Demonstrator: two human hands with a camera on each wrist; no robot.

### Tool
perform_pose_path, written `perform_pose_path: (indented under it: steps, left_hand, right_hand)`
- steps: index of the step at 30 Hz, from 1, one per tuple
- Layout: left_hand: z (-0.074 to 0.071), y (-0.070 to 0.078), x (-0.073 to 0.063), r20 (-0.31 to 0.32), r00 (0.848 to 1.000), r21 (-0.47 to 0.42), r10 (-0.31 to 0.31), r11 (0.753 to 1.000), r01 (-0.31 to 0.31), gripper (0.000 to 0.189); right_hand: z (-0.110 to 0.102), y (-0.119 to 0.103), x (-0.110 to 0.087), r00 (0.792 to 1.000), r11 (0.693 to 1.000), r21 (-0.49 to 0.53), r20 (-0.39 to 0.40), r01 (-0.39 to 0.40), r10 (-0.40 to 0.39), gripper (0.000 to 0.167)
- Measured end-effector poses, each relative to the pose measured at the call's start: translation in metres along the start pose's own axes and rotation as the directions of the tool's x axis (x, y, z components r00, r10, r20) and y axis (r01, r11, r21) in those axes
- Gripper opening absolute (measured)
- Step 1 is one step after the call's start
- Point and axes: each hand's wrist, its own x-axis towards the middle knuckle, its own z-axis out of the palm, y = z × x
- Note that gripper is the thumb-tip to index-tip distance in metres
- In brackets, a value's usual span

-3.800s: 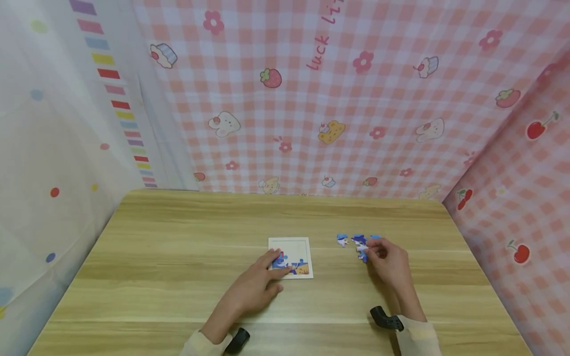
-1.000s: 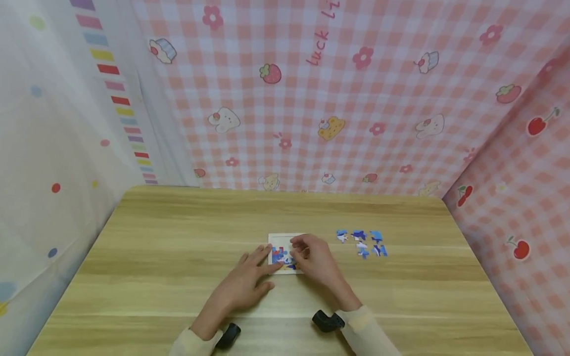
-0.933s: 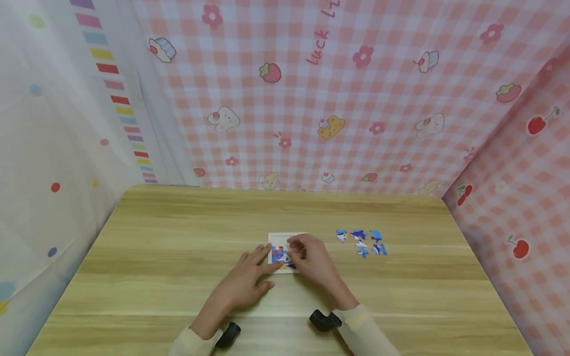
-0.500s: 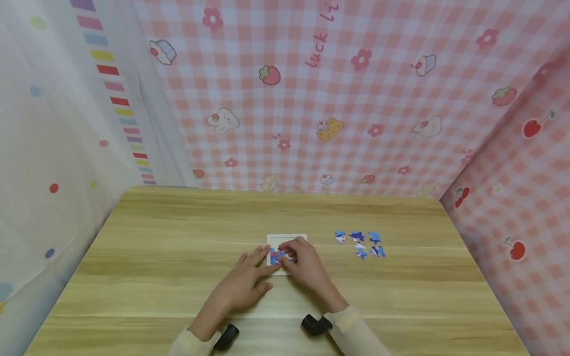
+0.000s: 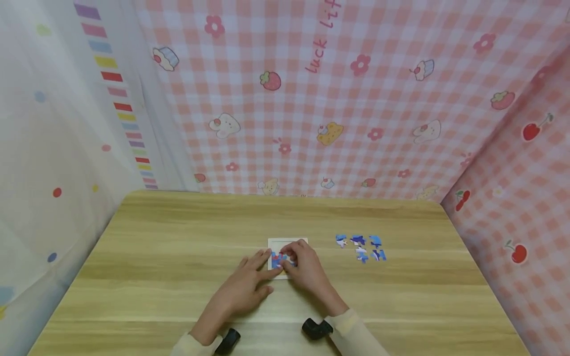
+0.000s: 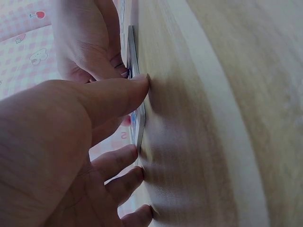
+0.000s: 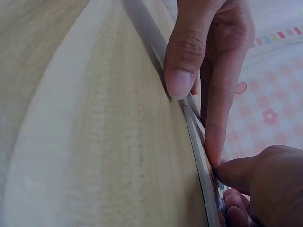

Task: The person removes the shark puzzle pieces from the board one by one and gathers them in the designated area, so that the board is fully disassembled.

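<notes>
A white-framed jigsaw board (image 5: 276, 241) lies on the table, its lower part filled with blue, red and yellow pieces. My left hand (image 5: 244, 288) lies at its left side with fingers spread, the index fingertip pressing on the lower part. In the left wrist view the left thumb (image 6: 113, 97) stands by the board's near edge. Over the middle of the board my right hand (image 5: 308, 269) bends its thumb and index finger together on a small puzzle piece, mostly hidden by the fingers. Both hands' fingertips meet close together in the right wrist view, at the board's face (image 7: 201, 161).
Several loose blue-and-white puzzle pieces (image 5: 357, 240) lie in two rows right of the board. The wood-grain table (image 5: 178, 232) backs onto a pink checked cloth (image 5: 289, 99). Each wrist wears a black camera mount (image 5: 317, 329).
From the loose pieces on the right, my right hand has come left to the board and shifted slightly further left over it. The left index finger has drawn back a little toward the board's left.
</notes>
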Motion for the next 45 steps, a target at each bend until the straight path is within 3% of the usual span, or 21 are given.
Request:
perform_pose_path:
  steps: [16, 34, 39, 45]
  left_hand:
    - [0.0, 0.003, -0.001, -0.01, 1.0, 0.003, -0.013, 1.0, 0.013, 0.047]
    - [0.001, 0.001, -0.001, 0.003, 1.0, 0.01, -0.027, 1.0, 0.027, 0.047]
    - [0.0, 0.001, -0.001, 0.006, 1.0, 0.017, -0.031, 0.999, 0.031, 0.047]
    - [0.001, 0.001, -0.001, 0.009, 0.999, 0.003, -0.038, 0.999, 0.038, 0.047]
  right_hand:
    - [0.004, 0.003, 0.0, 0.997, 0.996, 0.07, -0.049, 0.056, -0.053, 0.022]
    - [-0.007, 0.001, -0.002, 0.997, 0.968, 0.249, -0.074, 0.022, -0.003, 0.011]
    - [-0.016, 0.003, -0.005, 0.996, 0.965, 0.26, -0.09, 0.02, 0.004, 0.011]
    - [-0.028, 0.007, -0.01, 0.993, 0.967, 0.252, -0.094, -0.045, 0.071, 0.013]
